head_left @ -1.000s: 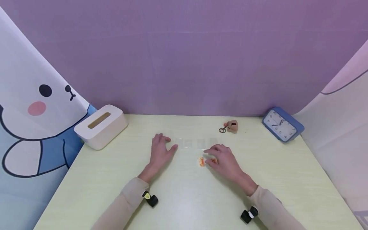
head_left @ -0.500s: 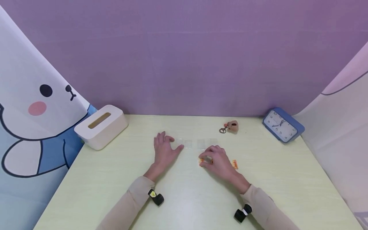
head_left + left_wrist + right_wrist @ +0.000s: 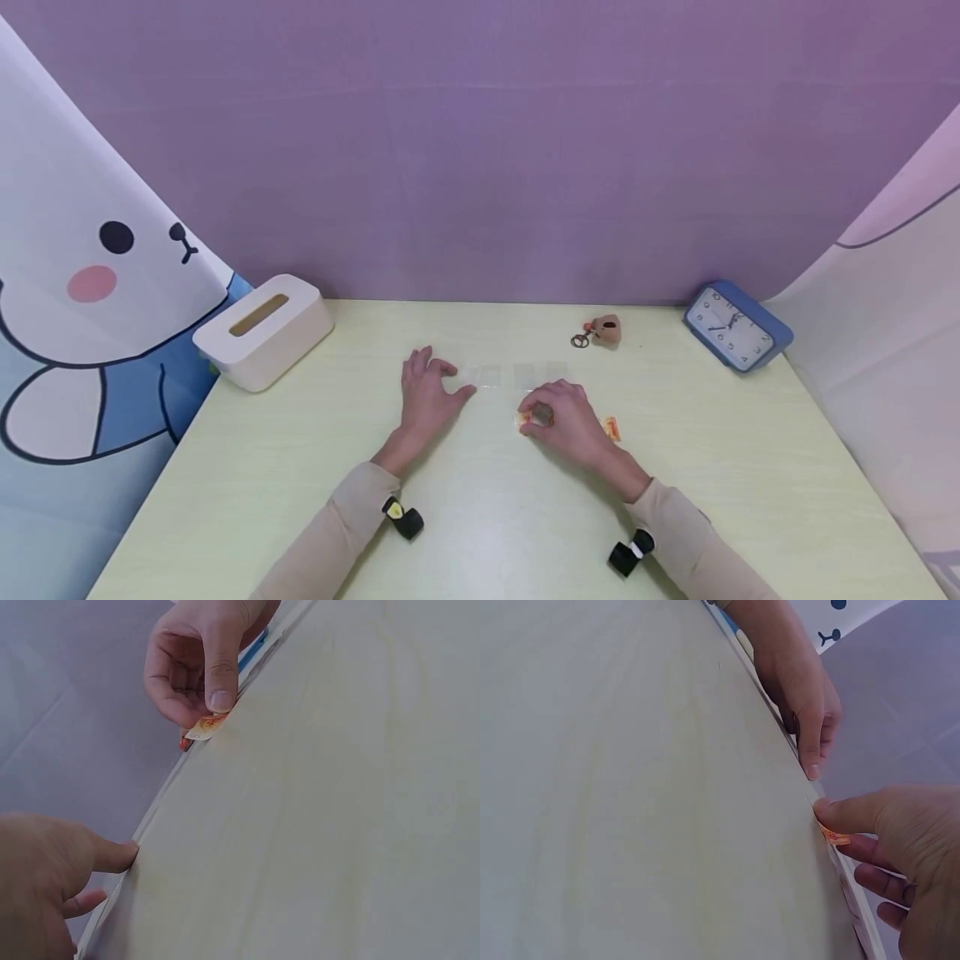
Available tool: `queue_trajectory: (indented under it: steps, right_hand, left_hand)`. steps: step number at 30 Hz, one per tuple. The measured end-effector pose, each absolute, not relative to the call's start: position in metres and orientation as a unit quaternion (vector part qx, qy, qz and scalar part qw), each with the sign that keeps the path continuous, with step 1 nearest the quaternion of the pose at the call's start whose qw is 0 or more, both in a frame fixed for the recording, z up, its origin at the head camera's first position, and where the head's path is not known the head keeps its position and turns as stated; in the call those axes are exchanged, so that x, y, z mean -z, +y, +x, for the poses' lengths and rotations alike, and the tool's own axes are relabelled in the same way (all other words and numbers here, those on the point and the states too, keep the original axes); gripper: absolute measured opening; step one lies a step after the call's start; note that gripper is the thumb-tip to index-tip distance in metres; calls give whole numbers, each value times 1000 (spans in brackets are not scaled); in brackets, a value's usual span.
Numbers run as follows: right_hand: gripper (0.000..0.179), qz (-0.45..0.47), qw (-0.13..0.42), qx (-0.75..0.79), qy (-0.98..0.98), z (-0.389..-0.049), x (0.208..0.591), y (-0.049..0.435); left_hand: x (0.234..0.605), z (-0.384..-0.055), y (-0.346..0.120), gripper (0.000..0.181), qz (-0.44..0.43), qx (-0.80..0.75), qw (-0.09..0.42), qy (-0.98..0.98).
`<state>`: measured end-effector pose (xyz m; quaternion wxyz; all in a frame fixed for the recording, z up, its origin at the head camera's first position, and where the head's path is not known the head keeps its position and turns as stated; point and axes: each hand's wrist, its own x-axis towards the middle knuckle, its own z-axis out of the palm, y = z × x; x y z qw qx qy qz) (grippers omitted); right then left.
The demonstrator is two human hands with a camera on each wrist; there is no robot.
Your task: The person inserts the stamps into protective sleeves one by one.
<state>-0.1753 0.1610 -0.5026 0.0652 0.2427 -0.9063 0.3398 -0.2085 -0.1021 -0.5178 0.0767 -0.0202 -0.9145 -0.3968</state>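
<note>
The table point(image 3: 465, 517) is showing a smooth, pale wood-grain top, faintly shiny at its near middle. The clear pieces point(image 3: 525, 375) are looking like thin, see-through plastic. The left orange slip point(image 3: 202, 730) and the right orange slip point(image 3: 612, 428) are showing bright print; paper or plastic is hard to tell. Far left, the white box point(image 3: 288, 333) is presenting smooth, satiny plastic. Far right, the clock point(image 3: 731, 327) is showing a smooth blue plastic-looking case. The dark ring point(image 3: 581, 341) is looking like metal, the brown charm point(image 3: 607, 331) matt. Beige sleeves point(image 3: 348, 512) are wrinkling as soft matt cloth; the purple backdrop point(image 3: 510, 167) is hanging as matt, lightly creased cloth.
</note>
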Motion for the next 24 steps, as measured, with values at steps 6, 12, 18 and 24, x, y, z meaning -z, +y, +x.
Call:
queue_trajectory:
  steps: [6, 12, 18, 24]
  right_hand:
    - [23, 250, 73, -346, -902, -177, 505, 161]
    - [23, 258, 81, -342, -900, -177, 508, 163]
    - [21, 262, 85, -346, -897, -176, 507, 163]
    - [15, 256, 80, -365, -891, -177, 508, 163]
  left_hand:
    - [516, -208, -105, 40, -25, 408, 72, -910]
    - [516, -208, -107, 36, -52, 424, 99, -899]
    - [518, -208, -108, 38, -77, 423, 121, -895]
    - [519, -209, -108, 37, -78, 447, 114, -884]
